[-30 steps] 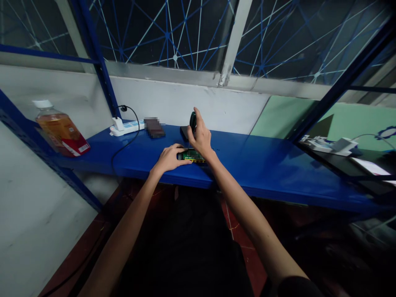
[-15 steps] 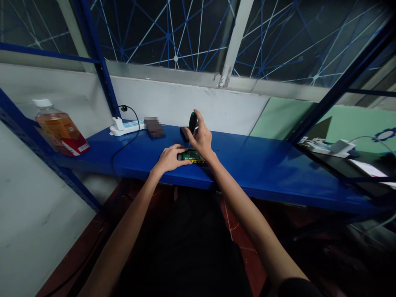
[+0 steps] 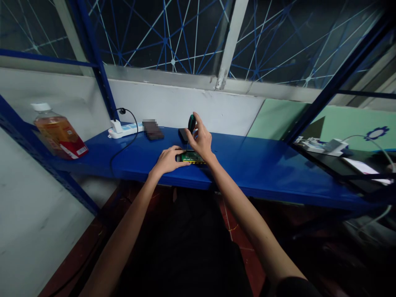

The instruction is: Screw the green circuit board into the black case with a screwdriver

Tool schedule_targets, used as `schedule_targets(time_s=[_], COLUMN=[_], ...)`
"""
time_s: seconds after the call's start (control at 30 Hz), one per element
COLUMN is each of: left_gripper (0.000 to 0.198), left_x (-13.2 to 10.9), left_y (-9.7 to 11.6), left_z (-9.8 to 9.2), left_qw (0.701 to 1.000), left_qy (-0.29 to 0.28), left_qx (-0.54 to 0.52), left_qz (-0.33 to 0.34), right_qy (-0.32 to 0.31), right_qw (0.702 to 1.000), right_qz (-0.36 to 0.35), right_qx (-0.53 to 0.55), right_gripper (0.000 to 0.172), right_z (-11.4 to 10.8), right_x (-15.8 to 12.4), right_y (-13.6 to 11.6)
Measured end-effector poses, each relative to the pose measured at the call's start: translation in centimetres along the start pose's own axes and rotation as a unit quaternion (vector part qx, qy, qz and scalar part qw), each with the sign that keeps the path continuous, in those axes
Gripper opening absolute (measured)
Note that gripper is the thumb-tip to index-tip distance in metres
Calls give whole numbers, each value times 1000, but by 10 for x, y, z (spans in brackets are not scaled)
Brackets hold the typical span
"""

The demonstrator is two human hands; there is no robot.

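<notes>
My right hand [image 3: 201,139] grips a screwdriver [image 3: 192,123] by its dark green and black handle, with a finger at the top end. The screwdriver stands nearly upright, its shaft reaching down to a green circuit board [image 3: 192,157]. My left hand [image 3: 169,159] is closed around the left end of the board, thumb along the near edge and fingers on the far side. A yellow strip runs along the board's near edge. The right part of the board and the screwdriver's tip are hidden by my right hand. Behind them a small black object [image 3: 183,134] lies on the blue table [image 3: 247,165].
At the left stands a bottle of orange drink [image 3: 58,132]. A white power strip [image 3: 126,130] with a black cable lies at the back, beside a dark blurred object [image 3: 153,129]. Blue uprights frame the table. Another power strip [image 3: 324,146] and papers [image 3: 365,169] are at the right.
The screwdriver's handle has tilted slightly in my right hand, and the fingers have shifted a little on it. My left hand stays on the board. The whole view has shifted slightly.
</notes>
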State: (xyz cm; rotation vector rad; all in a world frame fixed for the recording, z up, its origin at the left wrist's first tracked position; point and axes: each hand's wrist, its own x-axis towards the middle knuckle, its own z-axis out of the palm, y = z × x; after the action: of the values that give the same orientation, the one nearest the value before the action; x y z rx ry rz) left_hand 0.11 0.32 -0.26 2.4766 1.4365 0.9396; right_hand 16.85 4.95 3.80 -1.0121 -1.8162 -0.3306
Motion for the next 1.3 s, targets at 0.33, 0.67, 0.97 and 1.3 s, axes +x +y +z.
schedule_targets(time_s=[0.33, 0.67, 0.97, 1.3], left_gripper=[60, 61, 59, 61], left_x=[0, 0, 0, 0], left_y=[1, 0, 0, -2], left_z=[0, 1, 0, 1], left_qw=[1000, 1000, 1000, 1000], left_qy=[-1, -2, -1, 2], left_qx=[0, 1, 6, 1], left_qz=[-5, -4, -2, -1], right_qy=[21, -9, -15, 19], right_qw=[1000, 1000, 1000, 1000], right_qz=[1, 5, 4, -8], right_qx=[10, -14, -17, -1], right_gripper=[73, 72, 72, 70], right_z=[-1, -1, -2, 1], right_x=[0, -1, -1, -1], right_y=[2, 1, 0, 5])
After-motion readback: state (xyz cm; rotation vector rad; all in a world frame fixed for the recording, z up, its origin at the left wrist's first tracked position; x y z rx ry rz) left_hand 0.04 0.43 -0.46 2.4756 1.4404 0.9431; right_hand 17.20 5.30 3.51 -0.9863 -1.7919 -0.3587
